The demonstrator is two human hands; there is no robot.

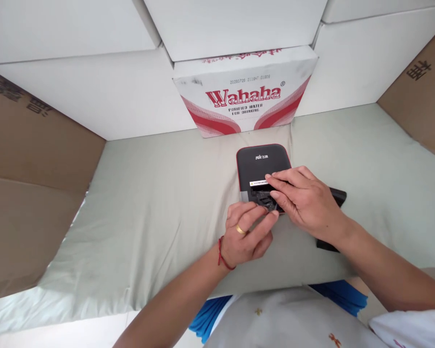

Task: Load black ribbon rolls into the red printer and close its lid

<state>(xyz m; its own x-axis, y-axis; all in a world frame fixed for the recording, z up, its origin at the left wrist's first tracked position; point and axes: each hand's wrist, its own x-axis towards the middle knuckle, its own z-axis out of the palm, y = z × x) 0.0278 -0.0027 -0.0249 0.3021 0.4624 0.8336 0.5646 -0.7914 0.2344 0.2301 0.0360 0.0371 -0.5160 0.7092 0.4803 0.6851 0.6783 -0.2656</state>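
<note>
A black case [263, 169] with a red edge was seen lying flat, just right of the frame's centre. A white label strip [257, 183] was noted across its face, above a dark recess [254, 192]; a grey patch [244, 196] was noted at the case's lower left corner. Small dark parts were glimpsed in the recess, too covered by fingers to be identified.

Step in hand, as judged: fine fingertip work in the recess. For the next move, a steady case and a clear line to the recess were judged to be needed, with light finger pressure.

The left hand [252, 231] was brought in from the lower left, wrist low, fingers curled, thumb and forefinger drawn together at the recess's lower edge. Whether anything was pinched there could not be told. A gold ring [240, 229] and a red cord [224, 258] were worn.

The right hand [306, 198] was laid palm down from the lower right, fingers stretched and unclenched, tips on the case; no object was seen grasped. A black object [338, 196] was partly hidden behind its wrist.

All was set on a pale green cloth [159, 208]. A Wahaha carton [246, 121] was stood beyond, at upper centre, backed by white boxes [72, 29]; brown cardboard was noted at the left [29, 208] and right edges.
</note>
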